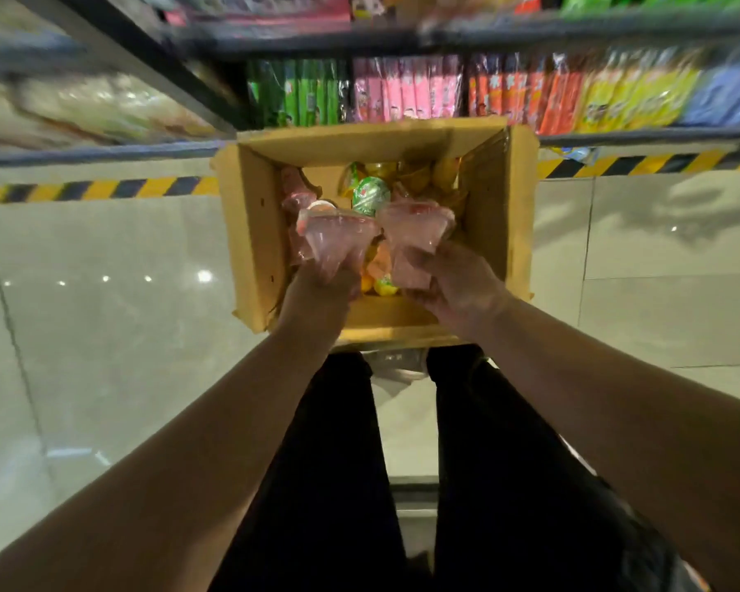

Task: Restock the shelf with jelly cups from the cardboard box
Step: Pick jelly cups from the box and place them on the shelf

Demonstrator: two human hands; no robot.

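An open cardboard box [253, 232] stands on the floor in front of the shelf, with several jelly cups inside, pink, yellow and one with a green lid [370, 195]. My left hand [317, 288] grips a pink jelly cup [332, 235] above the box. My right hand [453, 279] grips a second pink jelly cup [415, 232] beside it. Both cups are tilted with their lids facing away from me.
The shelf [616, 136] runs across the top of the view, its lower level packed with green, pink, orange and yellow packets [402, 91]. A yellow-black hazard stripe [95, 189] marks its base. Pale floor tiles lie on both sides of the box. My dark-trousered legs are below.
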